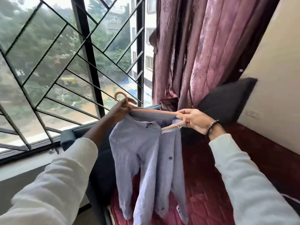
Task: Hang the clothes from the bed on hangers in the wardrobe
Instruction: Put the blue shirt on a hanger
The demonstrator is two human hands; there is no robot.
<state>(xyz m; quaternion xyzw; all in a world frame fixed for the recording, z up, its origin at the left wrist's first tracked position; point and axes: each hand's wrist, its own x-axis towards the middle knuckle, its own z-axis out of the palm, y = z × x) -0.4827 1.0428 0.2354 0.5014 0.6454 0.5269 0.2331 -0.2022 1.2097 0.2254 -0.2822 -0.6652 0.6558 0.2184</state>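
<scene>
Left hand [119, 109] grips the hanger [155, 111] at its hook; right hand [193, 120] pinches its end. Soft lavender shirt [142, 153] droops from the thin peach hanger.

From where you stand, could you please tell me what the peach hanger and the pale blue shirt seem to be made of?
The peach hanger looks like smooth moulded plastic: thin, uniform, matte-glossy bars. The pale blue shirt looks like soft woven cotton or a blend: it drapes limply in folds.
</scene>
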